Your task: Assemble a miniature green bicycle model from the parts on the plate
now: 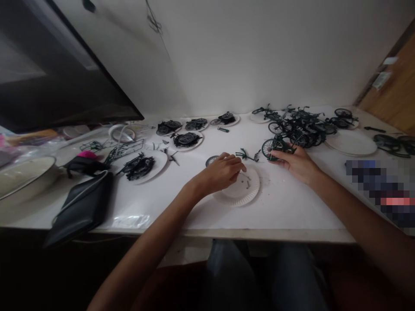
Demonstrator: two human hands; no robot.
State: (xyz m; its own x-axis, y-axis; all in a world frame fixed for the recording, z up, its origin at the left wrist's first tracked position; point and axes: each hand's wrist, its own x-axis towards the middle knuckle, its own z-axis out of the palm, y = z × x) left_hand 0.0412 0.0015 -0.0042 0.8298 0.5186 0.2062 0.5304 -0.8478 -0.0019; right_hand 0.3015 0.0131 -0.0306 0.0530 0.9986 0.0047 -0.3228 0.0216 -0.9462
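My right hand [300, 164] grips a dark green miniature bicycle [272, 149], thumb and fingers around its frame and a spoked wheel facing left. Over the left rim of a white paper plate [249, 198] hovers my left hand [225, 170], its fingers curled together. Whatever is between those fingertips, if anything, is hidden. A few small metal pieces [248, 185] lie on that plate. Just behind it rests a loose green handlebar-like part [247, 154]. A spoked wheel [211, 160] shows partly behind my left hand.
Several miniature bicycles [304, 125] are heaped at the back right, beside stacked plates [352, 142]. Plates of black parts [186, 139] stand along the back. At left are a monitor [65, 65], a black pouch [86, 207] and a basin [27, 172]. The table's front edge [259, 233] is near my knees.
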